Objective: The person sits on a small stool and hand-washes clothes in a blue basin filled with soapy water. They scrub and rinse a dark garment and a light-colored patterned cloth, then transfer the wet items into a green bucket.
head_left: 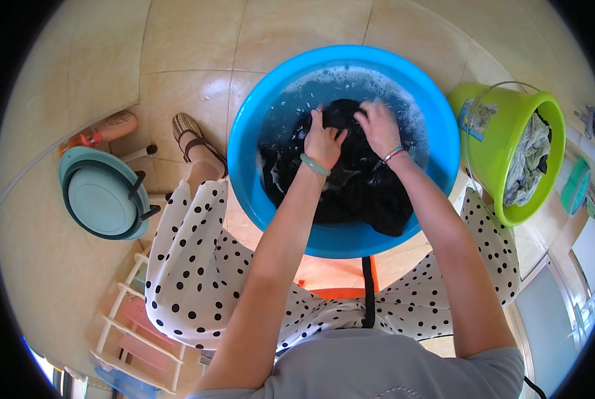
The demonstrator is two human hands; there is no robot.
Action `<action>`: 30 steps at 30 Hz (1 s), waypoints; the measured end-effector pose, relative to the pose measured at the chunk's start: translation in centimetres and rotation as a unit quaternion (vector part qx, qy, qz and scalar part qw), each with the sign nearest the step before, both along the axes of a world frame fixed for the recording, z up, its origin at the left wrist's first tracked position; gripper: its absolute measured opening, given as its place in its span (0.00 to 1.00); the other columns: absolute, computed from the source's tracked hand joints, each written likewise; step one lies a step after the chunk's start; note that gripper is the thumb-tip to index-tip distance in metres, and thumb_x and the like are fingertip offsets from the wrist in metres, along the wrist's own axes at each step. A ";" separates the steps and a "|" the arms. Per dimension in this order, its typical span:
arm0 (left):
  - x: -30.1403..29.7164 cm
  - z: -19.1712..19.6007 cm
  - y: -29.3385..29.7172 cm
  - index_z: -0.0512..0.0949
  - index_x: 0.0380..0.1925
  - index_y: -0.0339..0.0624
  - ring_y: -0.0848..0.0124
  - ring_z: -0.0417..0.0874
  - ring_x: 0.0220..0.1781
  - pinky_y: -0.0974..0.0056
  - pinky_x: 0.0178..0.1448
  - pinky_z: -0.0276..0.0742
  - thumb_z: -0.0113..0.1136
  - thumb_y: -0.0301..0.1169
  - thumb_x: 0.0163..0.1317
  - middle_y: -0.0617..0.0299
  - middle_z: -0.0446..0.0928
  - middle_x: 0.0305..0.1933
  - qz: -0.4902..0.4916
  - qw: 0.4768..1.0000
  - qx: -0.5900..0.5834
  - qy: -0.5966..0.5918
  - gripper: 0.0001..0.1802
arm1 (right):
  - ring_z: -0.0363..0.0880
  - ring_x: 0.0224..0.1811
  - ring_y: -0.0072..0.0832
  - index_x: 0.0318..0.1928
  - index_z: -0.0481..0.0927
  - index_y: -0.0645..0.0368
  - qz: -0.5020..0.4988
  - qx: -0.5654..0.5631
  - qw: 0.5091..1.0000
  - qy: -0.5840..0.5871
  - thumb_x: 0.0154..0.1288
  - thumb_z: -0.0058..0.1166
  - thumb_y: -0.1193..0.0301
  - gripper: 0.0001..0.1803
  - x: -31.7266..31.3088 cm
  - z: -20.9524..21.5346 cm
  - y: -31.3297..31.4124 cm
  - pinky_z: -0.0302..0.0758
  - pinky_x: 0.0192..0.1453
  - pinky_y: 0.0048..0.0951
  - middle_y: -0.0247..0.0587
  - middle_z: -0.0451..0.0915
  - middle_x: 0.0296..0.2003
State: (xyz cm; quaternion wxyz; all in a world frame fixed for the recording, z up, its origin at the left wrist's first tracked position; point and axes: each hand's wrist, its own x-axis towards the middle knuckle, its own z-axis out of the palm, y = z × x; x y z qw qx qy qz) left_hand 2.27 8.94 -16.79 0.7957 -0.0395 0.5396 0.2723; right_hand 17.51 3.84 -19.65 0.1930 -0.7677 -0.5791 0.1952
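A large round blue basin [247, 219] stands on the floor between my knees, holding soapy water [340, 74] and soaked black clothes [367, 209]. My left hand [324, 141], with a pale green bangle on its wrist, is closed on a black garment [344, 114] near the middle of the basin. On the right side of that same garment is my right hand [380, 130], which wears a silvery bracelet. Its fingers bend toward the cloth but are smeared by motion, so their grip does not show clearly.
To the right a lime-green bucket [473, 143] leans over, with grey-green cloth [529, 163] inside. A pale teal folding basin [101, 199] is at the left, beside a pinkish bottle [118, 126]. A white rack [114, 319] stands at lower left; a teal brush [575, 186] lies far right.
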 end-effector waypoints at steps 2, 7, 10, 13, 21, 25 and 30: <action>0.3 -1.1 -0.4 0.58 0.67 0.51 0.60 0.64 0.66 0.51 0.71 0.54 0.38 0.52 0.72 0.58 0.66 0.65 0.013 0.995 0.071 -0.073 0.29 | 0.74 0.44 0.48 0.41 0.78 0.58 0.118 -0.101 0.985 -0.072 0.62 0.54 0.63 0.13 0.4 0.2 -0.2 0.68 0.49 0.49 0.52 0.78 0.37; 0.5 -3.6 -0.9 0.63 0.64 0.47 0.62 0.69 0.62 0.60 0.66 0.64 0.48 0.42 0.70 0.57 0.70 0.61 -0.006 0.993 0.097 -0.065 0.25 | 0.75 0.34 0.47 0.40 0.79 0.53 0.049 0.049 0.989 0.127 0.56 0.57 0.69 0.10 -4.1 6.2 1.4 0.68 0.39 0.45 0.44 0.79 0.33; 0.6 0.6 0.3 0.67 0.60 0.48 0.66 0.78 0.48 0.64 0.50 0.76 0.52 0.41 0.69 0.55 0.77 0.50 -0.036 0.987 0.054 -0.147 0.22 | 0.76 0.29 0.38 0.33 0.74 0.54 0.102 0.075 0.982 0.138 0.56 0.61 0.68 0.09 -7.6 13.4 -2.0 0.73 0.33 0.38 0.38 0.70 0.29; -0.4 1.8 -1.5 0.73 0.35 0.50 0.70 0.76 0.25 0.71 0.26 0.73 0.50 0.49 0.68 0.65 0.74 0.27 0.008 0.948 0.040 -0.317 0.15 | 0.74 0.19 0.37 0.26 0.73 0.54 0.072 0.064 0.982 0.162 0.57 0.61 0.68 0.10 -9.4 15.4 -2.6 0.73 0.22 0.33 0.37 0.69 0.25; 1.9 2.3 -5.6 0.74 0.32 0.47 0.70 0.78 0.35 0.61 0.42 0.76 0.50 0.40 0.65 0.65 0.75 0.31 0.063 0.997 -0.040 0.021 0.10 | 0.79 0.25 0.50 0.22 0.77 0.59 -0.081 -0.060 0.993 0.060 0.68 0.44 0.61 0.20 -3.0 5.4 1.0 0.76 0.28 0.48 0.51 0.78 0.22; 0.6 1.3 -4.6 0.72 0.23 0.52 0.70 0.72 0.26 0.65 0.31 0.71 0.51 0.40 0.64 0.66 0.72 0.24 0.041 0.998 0.017 0.047 0.12 | 0.77 0.27 0.50 0.28 0.74 0.59 -0.007 0.090 0.980 0.175 0.65 0.48 0.67 0.11 -7.1 9.7 -1.6 0.74 0.29 0.43 0.51 0.75 0.22; 0.1 4.3 -4.2 0.71 0.26 0.53 0.72 0.70 0.24 0.65 0.27 0.66 0.49 0.43 0.66 0.68 0.70 0.22 0.089 0.996 -0.030 0.007 0.12 | 0.77 0.22 0.45 0.32 0.73 0.59 0.099 0.088 0.988 0.074 0.59 0.51 0.71 0.05 -8.4 9.5 -1.3 0.74 0.26 0.41 0.47 0.73 0.19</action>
